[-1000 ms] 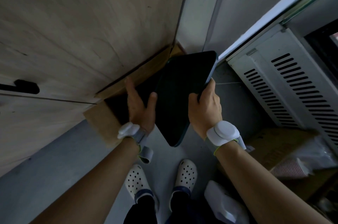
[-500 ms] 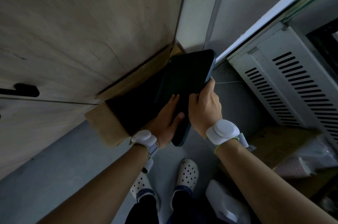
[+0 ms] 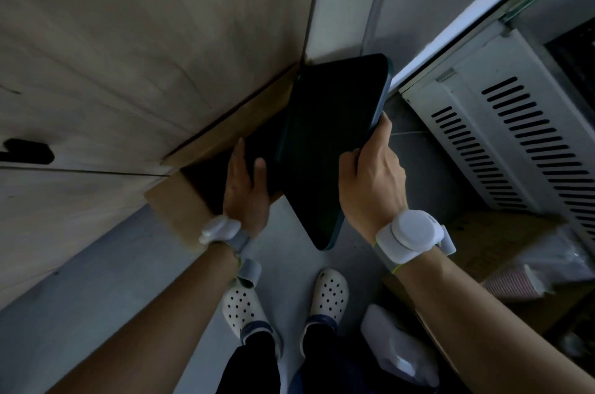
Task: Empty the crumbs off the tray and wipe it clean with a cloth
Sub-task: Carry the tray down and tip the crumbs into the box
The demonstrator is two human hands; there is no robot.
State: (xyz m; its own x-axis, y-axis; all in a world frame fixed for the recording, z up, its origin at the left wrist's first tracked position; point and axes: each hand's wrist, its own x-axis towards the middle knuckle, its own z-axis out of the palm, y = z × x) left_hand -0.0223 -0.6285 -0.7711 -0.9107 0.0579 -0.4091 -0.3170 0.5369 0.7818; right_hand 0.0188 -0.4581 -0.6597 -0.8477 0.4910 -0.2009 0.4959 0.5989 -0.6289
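Observation:
A dark rectangular tray is held up on edge, tilted steeply over an open cardboard box that stands on the floor against the wooden cabinet. My right hand grips the tray's right long edge, thumb on the near face. My left hand is flat with fingers stretched out, just left of the tray's lower edge and over the box's dark opening, its thumb close to the tray. No crumbs or cloth can be made out in the dim light.
Pale wooden cabinet doors fill the left. A white vented appliance panel stands at the right, with cardboard and plastic-wrapped cups below it. A white container sits by my feet in white clogs on the grey floor.
My left hand was pressed on the tray's near face half a second ago; it has swung back left over the box. The tray stays tilted in my right hand.

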